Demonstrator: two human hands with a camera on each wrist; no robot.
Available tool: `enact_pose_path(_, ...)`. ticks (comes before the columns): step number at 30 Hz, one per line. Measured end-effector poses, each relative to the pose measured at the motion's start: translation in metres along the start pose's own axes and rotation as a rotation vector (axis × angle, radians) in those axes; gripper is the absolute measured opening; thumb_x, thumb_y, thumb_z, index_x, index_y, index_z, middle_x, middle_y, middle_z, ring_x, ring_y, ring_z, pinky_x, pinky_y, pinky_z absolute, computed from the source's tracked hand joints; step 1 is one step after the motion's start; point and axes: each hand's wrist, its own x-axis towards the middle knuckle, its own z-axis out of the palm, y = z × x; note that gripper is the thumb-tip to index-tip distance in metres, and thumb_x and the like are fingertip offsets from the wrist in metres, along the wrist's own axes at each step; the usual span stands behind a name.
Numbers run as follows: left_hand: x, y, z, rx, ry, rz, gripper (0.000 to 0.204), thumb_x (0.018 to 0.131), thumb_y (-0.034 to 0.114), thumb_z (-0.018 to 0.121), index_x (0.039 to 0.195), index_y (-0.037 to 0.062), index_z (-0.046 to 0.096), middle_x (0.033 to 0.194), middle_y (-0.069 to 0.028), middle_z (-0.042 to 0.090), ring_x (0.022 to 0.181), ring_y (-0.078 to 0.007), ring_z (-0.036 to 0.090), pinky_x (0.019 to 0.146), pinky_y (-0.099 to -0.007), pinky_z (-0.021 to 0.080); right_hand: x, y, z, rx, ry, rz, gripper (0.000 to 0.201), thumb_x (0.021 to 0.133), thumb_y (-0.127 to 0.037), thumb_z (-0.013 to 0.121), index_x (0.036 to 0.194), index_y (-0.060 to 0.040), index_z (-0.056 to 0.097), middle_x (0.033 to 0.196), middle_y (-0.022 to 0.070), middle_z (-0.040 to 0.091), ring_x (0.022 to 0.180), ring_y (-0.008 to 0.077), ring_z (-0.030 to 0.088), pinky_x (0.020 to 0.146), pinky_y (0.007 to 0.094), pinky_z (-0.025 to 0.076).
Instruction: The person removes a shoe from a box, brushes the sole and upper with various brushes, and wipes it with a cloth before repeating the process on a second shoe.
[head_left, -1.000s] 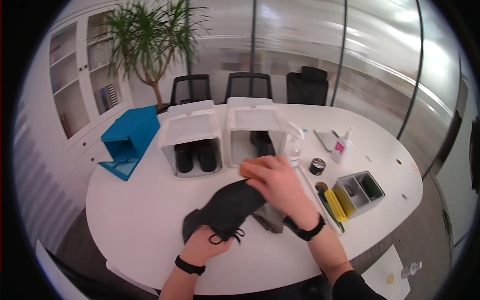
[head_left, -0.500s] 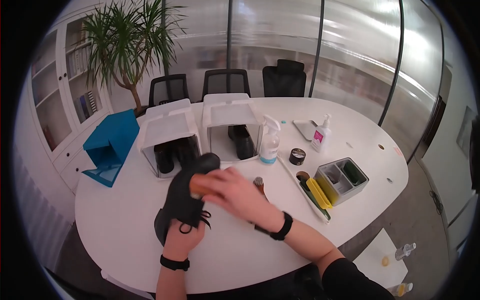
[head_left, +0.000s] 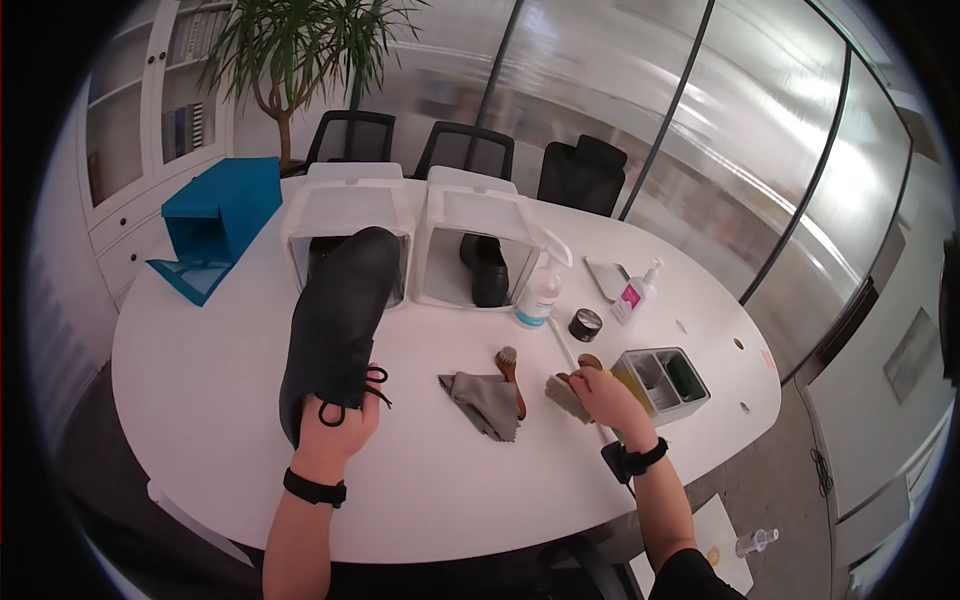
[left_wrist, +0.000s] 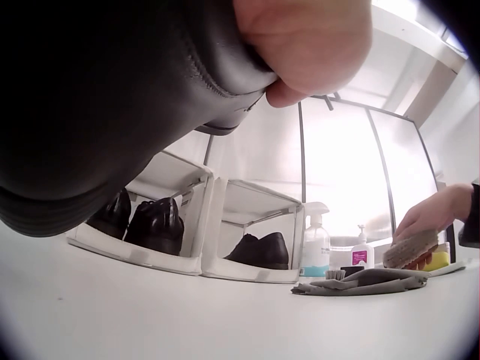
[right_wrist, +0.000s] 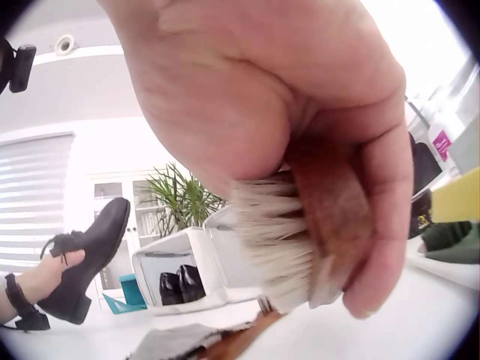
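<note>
A black lace-up shoe (head_left: 340, 310) is held up over the left of the table, toe pointing away and upward. My left hand (head_left: 335, 440) grips it at the opening beside the laces; some of its fingers are hidden by the shoe. Over to the right, my right hand (head_left: 615, 400) pinches a wooden shoe brush (right_wrist: 334, 217) with pale bristles, well apart from the shoe. It is close to the grey divided caddy (head_left: 690, 406) and overlaps a yellow item (left_wrist: 436, 260) there. Between the hands, a grey cloth (head_left: 485, 405) lies beside a small wooden-handled brush (head_left: 509, 362).
Two white shoe boxes (head_left: 465, 210) stand open at the back, with black shoes (head_left: 487, 275) inside. A blue box (head_left: 235, 205) sits to their left. Toward the right are a spray bottle (head_left: 538, 298), a black tin (head_left: 586, 324), a pump bottle (head_left: 632, 298) and a metal tray (head_left: 604, 278).
My right hand has left the shoe and carried the brush rightward to the caddy. My left hand still holds the shoe, now shifted left, and the cloth shows in full.
</note>
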Motion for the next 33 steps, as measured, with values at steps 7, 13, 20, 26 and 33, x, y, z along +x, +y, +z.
enact_pose_path(7,0.006,0.01,-0.001,-0.293,-0.018,-0.112,0.005,0.084,0.003,0.073,0.087,0.0009,0.069,0.094,-0.0075,0.073,0.083,-0.0237,0.071,0.071,-0.0358,0.057,-0.016,0.001,0.025,0.111,0.195,0.124,0.027,0.105,-0.024,0.055,0.117,-0.0045,0.069,0.098,0.0212,0.074,0.089,0.0394,0.071,0.081,0.0462,0.056)
enact_pose_path(13,0.015,0.013,-0.001,-0.041,0.105,0.037,0.01,0.081,0.008,0.075,0.089,0.0013,0.074,0.084,-0.0088,0.075,0.075,-0.0279,0.074,0.07,-0.0365,0.059,-0.028,-0.019,0.02,-0.321,0.426,-0.008,0.02,0.099,-0.02,0.064,0.112,-0.0092,0.074,0.098,0.0166,0.075,0.095,0.0336,0.071,0.084,0.0431,0.057)
enact_pose_path(20,-0.01,0.013,0.008,-0.268,-0.22,-0.213,0.012,0.081,0.012,0.077,0.088,0.0033,0.076,0.076,-0.0111,0.073,0.072,-0.034,0.071,0.069,-0.0402,0.059,-0.021,-0.096,0.013,-0.001,0.106,-0.209,0.03,0.092,-0.032,0.074,0.112,-0.0089,0.073,0.102,0.013,0.073,0.1,0.0337,0.069,0.084,0.0435,0.056)
enact_pose_path(26,-0.017,0.012,0.0,-0.317,-0.351,-0.325,0.013,0.083,0.018,0.076,0.089,0.0068,0.076,0.082,-0.013,0.074,0.076,-0.0365,0.071,0.071,-0.0435,0.058,0.01,-0.113,0.057,-0.018,0.105,-0.367,0.029,0.093,-0.034,0.072,0.104,-0.0075,0.071,0.092,0.014,0.073,0.09,0.0338,0.071,0.08,0.0437,0.057)
enact_pose_path(33,-0.017,0.012,-0.006,-0.486,-0.416,-0.453,0.02,0.079,0.023,0.082,0.087,0.0068,0.073,0.075,-0.0113,0.069,0.074,-0.0342,0.069,0.069,-0.041,0.057,0.034,-0.085,0.043,0.324,0.058,-0.144,0.021,0.104,-0.024,0.057,0.111,-0.0084,0.067,0.094,0.0148,0.073,0.092,0.0295,0.072,0.079,0.0403,0.056)
